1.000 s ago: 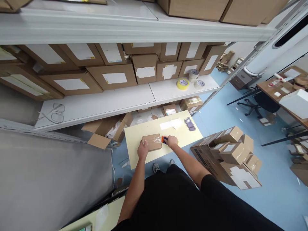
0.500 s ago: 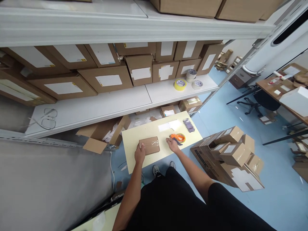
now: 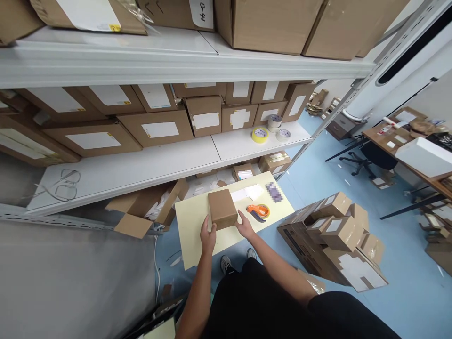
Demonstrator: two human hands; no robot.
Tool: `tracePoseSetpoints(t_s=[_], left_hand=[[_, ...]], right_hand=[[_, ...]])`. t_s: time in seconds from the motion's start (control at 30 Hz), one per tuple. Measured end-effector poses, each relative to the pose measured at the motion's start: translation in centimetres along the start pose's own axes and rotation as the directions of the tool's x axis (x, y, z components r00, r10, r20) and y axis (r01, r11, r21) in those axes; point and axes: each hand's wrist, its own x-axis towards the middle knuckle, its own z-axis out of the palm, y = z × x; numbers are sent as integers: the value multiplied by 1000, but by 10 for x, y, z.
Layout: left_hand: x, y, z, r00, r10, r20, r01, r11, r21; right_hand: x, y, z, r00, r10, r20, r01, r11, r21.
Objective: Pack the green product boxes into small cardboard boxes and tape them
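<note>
The left hand (image 3: 208, 236) is closing around the near-left corner of the carton (image 3: 222, 205), thumb and fingers standing a narrow span apart with the cardboard between them. The right hand (image 3: 244, 227) is cupping the near-right corner, thumb and fingers moderately parted. Together the two hands are forming one wide grip, the left at 7 o'clock and the right between 4 and 5 o'clock of the carton.

The carton is sitting on or just over the left half of the bench (image 3: 192, 238); whether its base is bearing on the surface cannot be told. Its near end is facing the wearer.

Handling, by judgement: the plain cardboard is probably behaving as stiff and light to moderate in weight. Its walls are likely giving dry friction, with any glossy tape being slicker. Contents are remaining hidden, so fragility is uncertain. Preferred hold: low on both long sides, near mid-length, palms flat; the present corner hold is leaving the far end less supported.

Outward from the carton, white paper (image 3: 253, 191) is lying at 2 o'clock and an orange tape dispenser (image 3: 259, 211) at 3 o'clock. Beyond the bench, an open carton (image 3: 141, 212) is standing at 9 o'clock.
</note>
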Motion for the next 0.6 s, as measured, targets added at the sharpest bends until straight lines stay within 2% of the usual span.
tracePoseSetpoints(t_s=[0.13, 0.3, 0.47, 0.53, 0.6], left_hand=[[-5, -1, 16, 998, -57, -11, 57, 998, -5], [9, 28, 37, 997, -59, 41, 55, 994, 92], [54, 71, 82, 971, 60, 232, -105, 977, 185], [81, 83, 110, 941, 98, 324, -184, 951, 249], [110, 88, 139, 902, 57, 428, -218, 915, 338]], right_hand=[[8, 2, -12, 999, -31, -35, 27, 994, -109], [30, 0, -57, 997, -4, -77, -11, 981, -194], [81, 11, -98, 996, 6, -88, -34, 946, -321], [109, 19, -108, 999, 16, -48, -34, 919, -394], [139, 29, -115, 999, 37, 22, -23, 882, -472]])
